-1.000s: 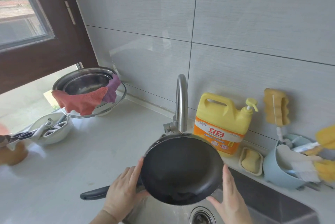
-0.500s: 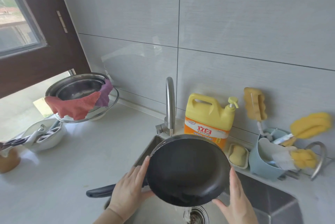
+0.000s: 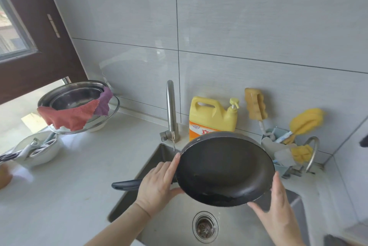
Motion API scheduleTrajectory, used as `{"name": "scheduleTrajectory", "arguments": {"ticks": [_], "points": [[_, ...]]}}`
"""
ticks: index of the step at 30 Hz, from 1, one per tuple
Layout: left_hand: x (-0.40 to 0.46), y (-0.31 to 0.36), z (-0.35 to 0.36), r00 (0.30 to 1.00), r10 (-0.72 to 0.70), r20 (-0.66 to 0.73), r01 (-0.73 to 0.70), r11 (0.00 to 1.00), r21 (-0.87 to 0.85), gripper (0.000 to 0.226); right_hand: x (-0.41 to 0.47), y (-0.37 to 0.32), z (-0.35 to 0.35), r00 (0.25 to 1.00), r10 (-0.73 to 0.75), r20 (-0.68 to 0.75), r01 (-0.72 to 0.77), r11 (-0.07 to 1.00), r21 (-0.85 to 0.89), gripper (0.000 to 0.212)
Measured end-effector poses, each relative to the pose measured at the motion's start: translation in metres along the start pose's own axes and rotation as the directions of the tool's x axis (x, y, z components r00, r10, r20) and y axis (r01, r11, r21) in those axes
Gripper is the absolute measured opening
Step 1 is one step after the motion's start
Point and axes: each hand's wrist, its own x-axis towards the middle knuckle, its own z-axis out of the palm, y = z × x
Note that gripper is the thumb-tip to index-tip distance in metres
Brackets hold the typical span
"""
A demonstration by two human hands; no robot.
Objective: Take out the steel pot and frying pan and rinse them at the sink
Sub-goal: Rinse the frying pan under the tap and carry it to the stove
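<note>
I hold a black frying pan [image 3: 225, 168] over the steel sink [image 3: 179, 223], tilted so its inside faces me. My left hand [image 3: 157, 184] presses on its left rim, where the black handle [image 3: 125, 185] joins; the fingers lie straight along the rim and the thumb reaches under the pan. My right hand [image 3: 275, 208] supports the right rim with straight fingers, its thumb along the lower edge. A thin stream of water falls from the tap [image 3: 170, 106] just left of the pan. No steel pot is plainly in view.
A yellow detergent jug [image 3: 211, 114] stands behind the pan against the tiled wall. A blue holder with sponges and brushes [image 3: 282, 146] sits at the right. On the left counter are stacked steel and glass bowls with cloths [image 3: 77, 106] and a white bowl of utensils [image 3: 37, 150].
The pan and both hands have shifted right over the sink, away from under the tap. The water stream now shows beside the pan's left rim.
</note>
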Motion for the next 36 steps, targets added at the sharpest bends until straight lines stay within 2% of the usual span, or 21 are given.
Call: {"name": "scheduleTrajectory", "arguments": {"ticks": [2,5,7,9,12,15,18,26,32,36], "points": [[0.000,0.000,-0.001,1.000,0.010,-0.010,-0.010,1.000,-0.005,0.094,-0.001,-0.001,-0.002,1.000,0.011,-0.002,-0.011,1.000,-0.002,0.106],[-0.002,0.001,-0.003,1.000,0.025,-0.016,-0.025,1.000,0.001,0.097,-0.004,0.004,0.003,0.997,0.007,0.071,-0.005,1.000,-0.026,0.149],[-0.005,-0.001,-0.004,1.000,0.027,-0.012,-0.027,1.000,0.014,0.107,-0.005,0.006,0.008,0.994,-0.021,0.105,0.023,1.000,-0.020,0.160],[-0.010,-0.005,-0.003,1.000,0.008,0.005,-0.008,1.000,0.010,0.114,-0.006,0.007,0.015,0.993,-0.054,0.103,0.058,0.998,-0.038,0.159],[-0.022,-0.018,-0.001,0.998,-0.049,0.032,0.049,0.999,-0.008,0.100,-0.006,0.005,0.031,0.993,0.007,0.121,0.000,0.998,-0.058,0.158],[-0.037,-0.032,0.001,0.987,-0.135,0.083,0.137,0.990,-0.020,0.102,-0.003,-0.003,0.049,0.985,0.022,0.171,-0.016,0.999,-0.035,0.151],[-0.050,-0.046,0.003,0.972,-0.200,0.127,0.203,0.979,-0.014,0.103,-0.001,-0.009,0.069,0.970,0.024,0.244,-0.032,0.999,0.030,0.160],[-0.074,-0.087,-0.008,0.930,-0.345,0.129,0.346,0.938,0.020,0.102,0.017,-0.033,0.116,0.942,-0.091,0.323,0.071,0.995,0.075,0.153],[-0.092,-0.109,-0.014,0.922,-0.371,0.109,0.367,0.928,0.058,0.103,0.022,-0.047,0.143,0.930,-0.072,0.360,0.059,0.997,0.047,0.135],[-0.089,-0.108,-0.010,0.935,-0.341,0.093,0.332,0.938,0.099,0.102,0.023,-0.038,0.144,0.922,-0.044,0.384,0.031,0.999,0.041,0.138]]}}
